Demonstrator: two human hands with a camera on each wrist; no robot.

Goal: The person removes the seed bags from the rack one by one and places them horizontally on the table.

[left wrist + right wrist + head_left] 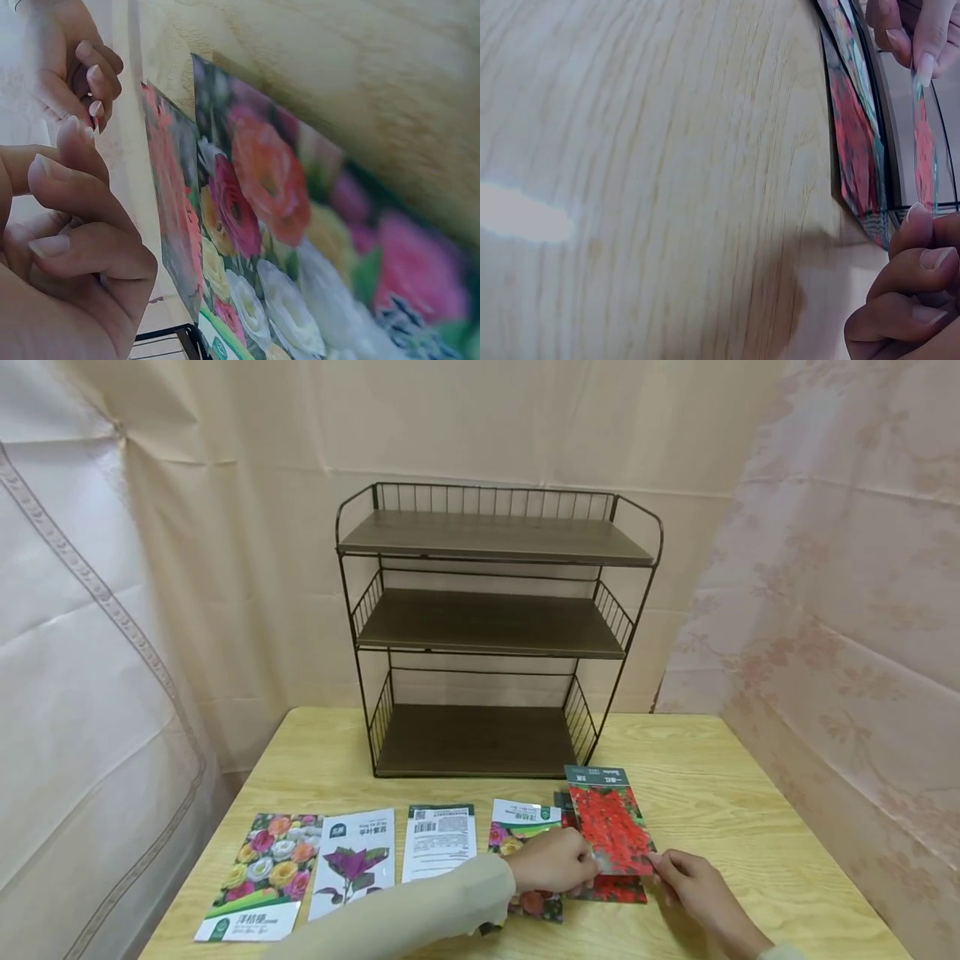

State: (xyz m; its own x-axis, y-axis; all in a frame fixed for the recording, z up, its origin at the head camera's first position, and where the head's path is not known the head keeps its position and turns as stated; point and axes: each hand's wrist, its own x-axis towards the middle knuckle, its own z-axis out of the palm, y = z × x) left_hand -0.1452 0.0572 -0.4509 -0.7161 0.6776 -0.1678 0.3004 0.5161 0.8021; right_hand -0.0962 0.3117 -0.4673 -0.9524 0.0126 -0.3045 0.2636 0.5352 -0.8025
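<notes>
Both hands hold a seed packet with red flowers (611, 827) above the table, its dark printed top toward the shelf. My left hand (553, 862) pinches its near left corner, and my right hand (697, 893) pinches the near right corner between thumb and fingers. In the right wrist view, the held packet (924, 157) appears nearly edge-on between both hands. A second red-flower packet (621, 891) lies on the table beneath, partly covered. Under my left hand and forearm is a rose-patterned packet (525, 810), also large in the left wrist view.
Further left lie a packet of multicoloured roses (273, 864), a purple-flower packet (352, 860) and a white packet with printed text and a barcode (441, 843). A three-tier shelf (480, 739) with dark wire sides stands at the back of the wooden table (750, 827).
</notes>
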